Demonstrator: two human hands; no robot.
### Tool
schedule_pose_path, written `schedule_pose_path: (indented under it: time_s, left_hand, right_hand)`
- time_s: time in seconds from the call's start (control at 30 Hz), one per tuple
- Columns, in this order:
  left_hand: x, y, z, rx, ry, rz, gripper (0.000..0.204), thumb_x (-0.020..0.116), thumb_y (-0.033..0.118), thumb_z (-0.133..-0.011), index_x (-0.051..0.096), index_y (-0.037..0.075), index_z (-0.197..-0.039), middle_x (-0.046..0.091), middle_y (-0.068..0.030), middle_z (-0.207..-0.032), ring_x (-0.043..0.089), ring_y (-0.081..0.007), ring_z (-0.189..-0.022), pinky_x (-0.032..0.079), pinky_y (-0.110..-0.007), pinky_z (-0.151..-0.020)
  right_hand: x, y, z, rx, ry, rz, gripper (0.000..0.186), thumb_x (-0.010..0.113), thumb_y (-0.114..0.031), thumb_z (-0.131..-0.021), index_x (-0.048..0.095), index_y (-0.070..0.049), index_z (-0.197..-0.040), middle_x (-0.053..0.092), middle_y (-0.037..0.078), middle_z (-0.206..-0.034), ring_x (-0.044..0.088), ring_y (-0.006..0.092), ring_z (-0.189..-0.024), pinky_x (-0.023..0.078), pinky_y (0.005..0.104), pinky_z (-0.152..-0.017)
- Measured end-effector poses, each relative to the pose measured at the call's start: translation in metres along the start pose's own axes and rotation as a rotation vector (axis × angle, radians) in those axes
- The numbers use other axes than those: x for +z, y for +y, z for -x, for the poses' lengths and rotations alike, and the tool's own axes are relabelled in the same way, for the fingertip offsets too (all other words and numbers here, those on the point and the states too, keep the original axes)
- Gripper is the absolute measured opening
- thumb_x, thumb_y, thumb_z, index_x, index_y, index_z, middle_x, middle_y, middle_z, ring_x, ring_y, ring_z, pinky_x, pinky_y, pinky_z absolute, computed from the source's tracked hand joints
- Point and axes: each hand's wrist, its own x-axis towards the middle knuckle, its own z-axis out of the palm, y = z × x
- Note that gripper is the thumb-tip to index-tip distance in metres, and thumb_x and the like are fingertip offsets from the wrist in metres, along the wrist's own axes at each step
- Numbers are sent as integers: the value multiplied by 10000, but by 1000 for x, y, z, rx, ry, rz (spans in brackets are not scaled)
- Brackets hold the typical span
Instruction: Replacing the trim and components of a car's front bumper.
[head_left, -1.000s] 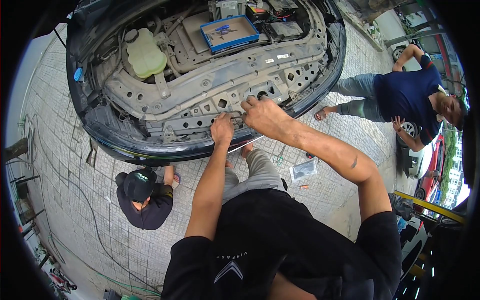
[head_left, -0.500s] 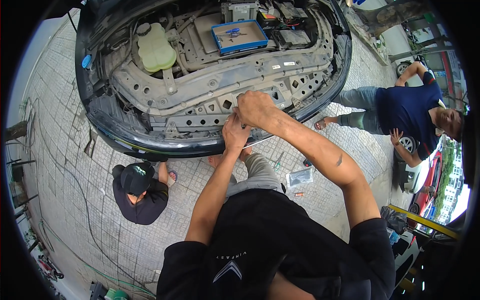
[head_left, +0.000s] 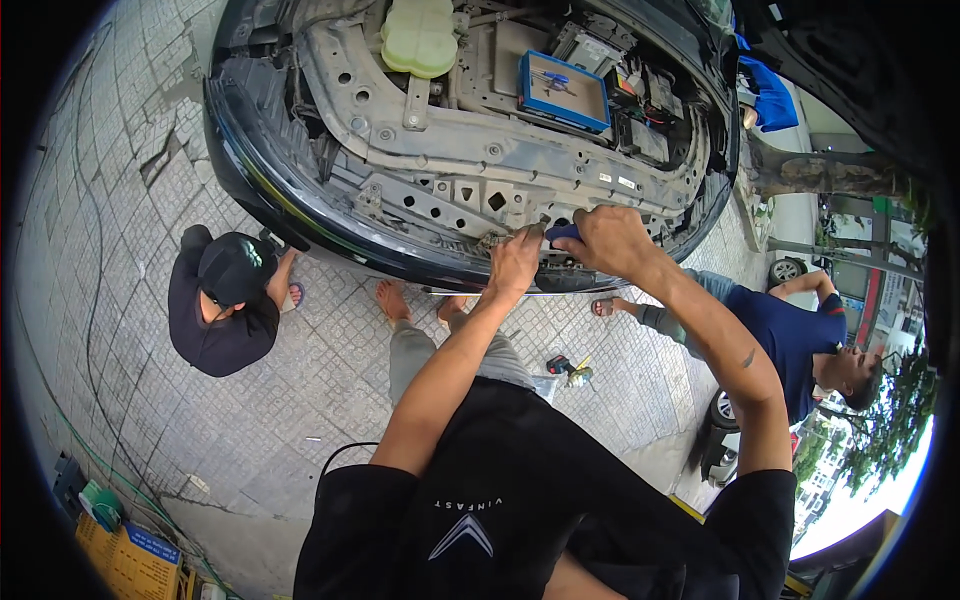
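Observation:
My right hand [head_left: 615, 243] is closed round a tool with a blue handle [head_left: 565, 233], held above the front edge of the car's open engine bay. The handle points left, toward my other hand; its working end cannot be made out. Just beside it, my left hand [head_left: 513, 265] has its fingers pinched together at the bay's front edge, and whatever lies between them is hidden. Under both hands runs the grey metal front panel [head_left: 465, 192] with square and round holes. The black front bumper [head_left: 350, 245] curves below them.
A blue-rimmed tray [head_left: 565, 118] with small tools rests in the bay, right of a pale green reservoir [head_left: 418, 40]. One person [head_left: 225, 300] crouches by the bumper at left; another [head_left: 770, 335] stands at right. A cordless drill [head_left: 568, 370] lies on the paving.
My view has turned, so the car sits further right in it. My hands, close together before, are now slightly apart, and the blue handle shows in my right hand.

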Motion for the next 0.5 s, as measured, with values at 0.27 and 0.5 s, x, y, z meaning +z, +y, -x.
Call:
schedule_pose_path:
  time_s: [0.27, 0.5]
  left_hand:
    - [-24, -4, 17, -138, 41, 116, 256, 641, 121, -922, 652, 35, -1163, 687, -165, -1123, 660, -395, -1017, 539, -497, -855]
    - [-137, -77, 26, -41, 181, -350, 230, 655, 152, -915, 679, 48, -1119, 672, -81, -1177, 599, -301, -1141, 451, -446, -993]
  right_hand:
    - [-14, -7, -19, -159, -74, 117, 323, 662, -318, -900, 678, -22, -1028, 722, 210, -934, 717, 338, -961, 574, 438, -783]
    - [-20, -14, -18, -239, -99, 190, 308, 647, -317, -930, 702, -14, -932, 731, 214, -980, 714, 373, -956, 552, 456, -844]
